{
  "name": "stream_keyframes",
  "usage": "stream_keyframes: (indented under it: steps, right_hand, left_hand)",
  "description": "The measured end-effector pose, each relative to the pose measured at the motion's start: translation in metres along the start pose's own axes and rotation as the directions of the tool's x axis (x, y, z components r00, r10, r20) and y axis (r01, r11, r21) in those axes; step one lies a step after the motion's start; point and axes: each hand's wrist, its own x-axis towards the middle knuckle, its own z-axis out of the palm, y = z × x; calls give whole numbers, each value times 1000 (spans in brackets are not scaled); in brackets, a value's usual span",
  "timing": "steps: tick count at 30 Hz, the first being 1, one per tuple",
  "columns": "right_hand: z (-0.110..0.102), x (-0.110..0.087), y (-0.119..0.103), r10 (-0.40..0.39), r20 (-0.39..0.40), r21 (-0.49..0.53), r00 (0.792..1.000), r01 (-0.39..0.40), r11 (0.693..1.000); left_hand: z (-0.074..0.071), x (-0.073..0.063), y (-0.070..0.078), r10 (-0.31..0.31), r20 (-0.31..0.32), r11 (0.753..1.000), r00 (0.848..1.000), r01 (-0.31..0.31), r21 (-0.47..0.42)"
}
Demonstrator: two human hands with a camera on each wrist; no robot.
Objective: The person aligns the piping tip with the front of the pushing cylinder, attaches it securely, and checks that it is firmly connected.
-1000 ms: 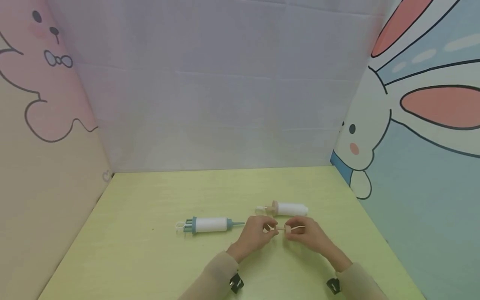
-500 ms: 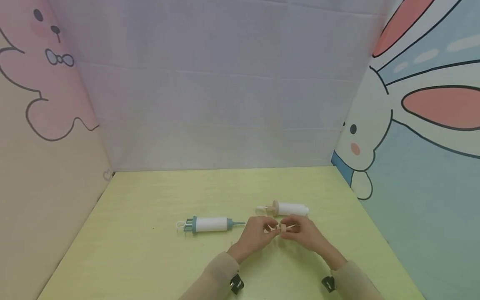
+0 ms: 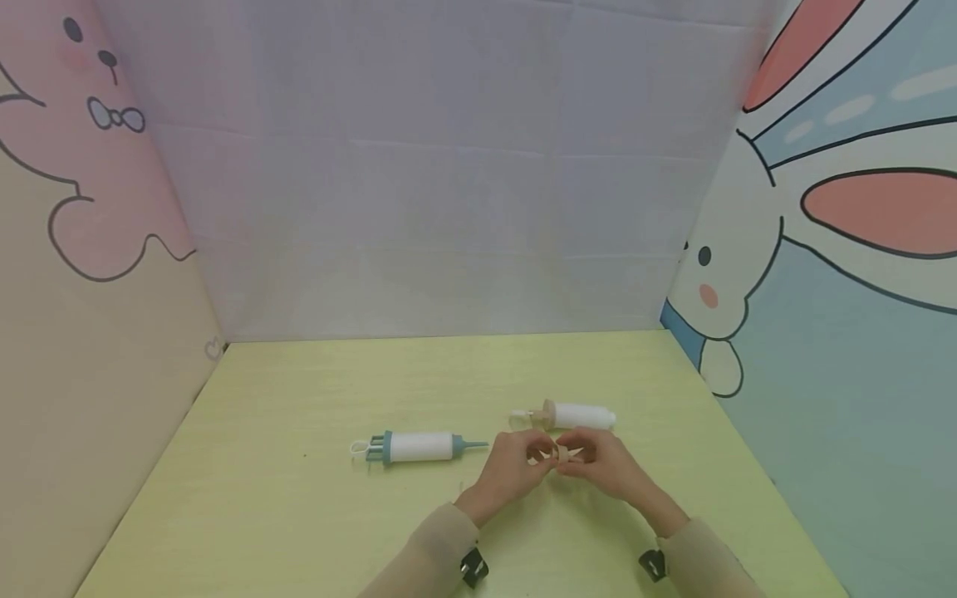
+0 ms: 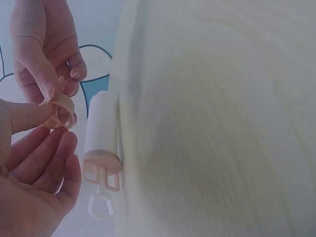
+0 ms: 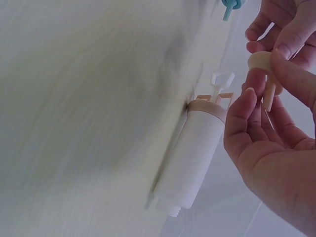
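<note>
As one reads across from the left, a white plastic tube with grey-blue end fittings (image 3: pixel 421 448) lies on the pale yellow, wood-grained table (image 3: pixel 247 515), its looped white handle toward nine o'clock and its thin spout toward three. Next comes the left hand (image 3: pixel 506 469), fingers curled, thumb and fingertips pinching a small peach-coloured plastic ring-shaped fitting with a narrow stem (image 3: pixel 563 454). That fitting is held off the table between both hands, with the blue-ended tube at its nine o'clock; whether it is one part or two pressed together, I cannot tell. At its three o'clock is the right hand (image 3: pixel 604 462), which grips it too, thumb on the ring and fingers bent beneath, with hardly any gap. Beyond, at the fitting's one o'clock, a white plastic tube with a peach collar and looped white handle (image 3: pixel 583 417) lies on its side, handle toward nine o'clock, ribbed bare neck toward three. The fitting should prove very light and fairly stiff, smooth enough to slip or roll between fingertips; the stem looks the likeliest part to bend or snap, so the rim of the ring seems the best hold.
</note>
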Motion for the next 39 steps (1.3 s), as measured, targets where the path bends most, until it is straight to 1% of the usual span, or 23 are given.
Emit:
stream_keyframes:
  steps: [6,13,16,19,23,26,30,35,39]
  right_hand:
    - [0,2,-2,14,14,-16,1000,-13,1000]
    - [-1,2,-4,41,13,-7,999,-41,999]
    - [-2,1,-3,53,7,3,999,-53,999]
    - [-3,-1,-2,66,-4,18,998,-65,998]
    - [-6,-3,-22,58,5,29,998,-58,998]
    - [-5,-2,-23,56,8,31,998,-56,998]
    - [-1,2,-3,55,-3,34,998,-55,998]
    - [1,4,-1,1,11,43,1000,-2,999]
    - [2,5,0,-16,28,53,999,14,999]
  left_hand:
    - [-2,0,1,-1,0,1000,1000,1,-22]
    - [0,0,4,-26,21,999,999,26,-28]
    - [2,1,5,-21,24,999,1000,21,-26]
    - [4,2,4,1,21,1000,1000,-1,-20]
    - [6,3,3,18,6,1000,1000,-18,-7]
    - [6,2,2,3,-9,1000,1000,-3,-4]
    - [5,2,0,-22,-15,1000,1000,22,-1]
    - [4,1,-2,-22,-10,1000,1000,23,4]
    - [2,0,-4,-20,-9,1000,1000,20,2]
